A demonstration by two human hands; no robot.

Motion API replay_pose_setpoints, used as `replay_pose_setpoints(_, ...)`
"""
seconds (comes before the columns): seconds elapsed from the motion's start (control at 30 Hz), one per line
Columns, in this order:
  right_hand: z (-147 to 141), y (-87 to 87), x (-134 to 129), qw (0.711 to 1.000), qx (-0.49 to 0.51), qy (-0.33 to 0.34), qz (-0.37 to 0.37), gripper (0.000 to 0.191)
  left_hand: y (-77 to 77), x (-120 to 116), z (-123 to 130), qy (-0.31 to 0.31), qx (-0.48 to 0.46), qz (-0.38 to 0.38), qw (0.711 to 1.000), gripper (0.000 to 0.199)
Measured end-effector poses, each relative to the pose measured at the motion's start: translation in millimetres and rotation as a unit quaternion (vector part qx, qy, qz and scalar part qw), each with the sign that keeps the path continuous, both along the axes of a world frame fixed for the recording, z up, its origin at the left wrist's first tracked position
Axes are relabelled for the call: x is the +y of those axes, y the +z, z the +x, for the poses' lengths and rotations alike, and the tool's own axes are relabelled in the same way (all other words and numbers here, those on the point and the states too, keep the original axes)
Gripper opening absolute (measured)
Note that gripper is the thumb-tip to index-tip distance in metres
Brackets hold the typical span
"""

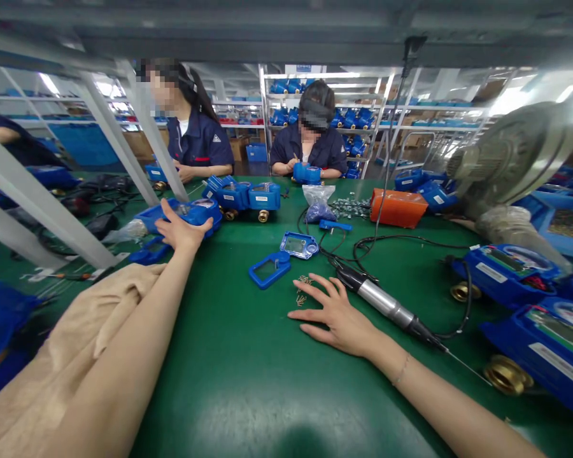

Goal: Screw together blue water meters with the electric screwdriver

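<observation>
My left hand [184, 230] reaches to the far left, fingers spread, against a blue water meter [205, 210] in a group of meters. Whether it bears any of the meter's weight I cannot tell. My right hand [341, 316] hovers low or rests over the green table with fingers apart, its tips beside a small pile of brass-coloured screws [302, 298]. Just beyond lie a blue frame-shaped cover [269, 270] and a blue cover with a clear window [299, 245]. An electric screwdriver [386, 301] with a long thin bit lies right of my right hand.
More water meters [547, 350] with brass fittings stand at right, near a large fan [516, 152]. An orange box [398, 208], loose metal parts and a plastic bag [319, 205] sit further back. White posts [52, 210] rise at left. Two co-workers [310, 140] sit opposite.
</observation>
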State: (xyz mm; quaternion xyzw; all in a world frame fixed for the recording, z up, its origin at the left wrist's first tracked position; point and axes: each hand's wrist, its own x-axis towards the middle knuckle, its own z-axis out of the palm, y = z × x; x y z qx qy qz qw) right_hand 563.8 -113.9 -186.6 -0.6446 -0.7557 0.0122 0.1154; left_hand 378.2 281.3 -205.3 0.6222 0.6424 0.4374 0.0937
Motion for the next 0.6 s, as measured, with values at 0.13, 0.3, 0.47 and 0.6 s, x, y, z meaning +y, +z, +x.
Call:
replay_pose_setpoints(0.13,1.4,-4.2,0.4,0.999,-0.027,-0.032,0.001,0.037,6.8,-46.8,7.2,0.024,0.014,0.002,1.0,0.125)
replay_pose_setpoints(0.3,1.5,-11.9,-0.3,0.996,-0.056,-0.062,0.023,0.042,11.8,-116.2,-3.4,0.018,0.031,0.011,0.999,0.129)
replay_pose_setpoints(0.47,2.5,-20.2,1.8,0.994,-0.063,-0.073,0.043,0.046,13.5,-185.2,-29.7,-0.019,0.046,0.032,0.998,0.124)
replay_pose_setpoints(0.6,0.7,-21.5,-0.4,0.992,-0.05,-0.08,0.083,0.044,16.6,-227.9,-58.8,-0.044,0.036,0.041,0.998,0.123)
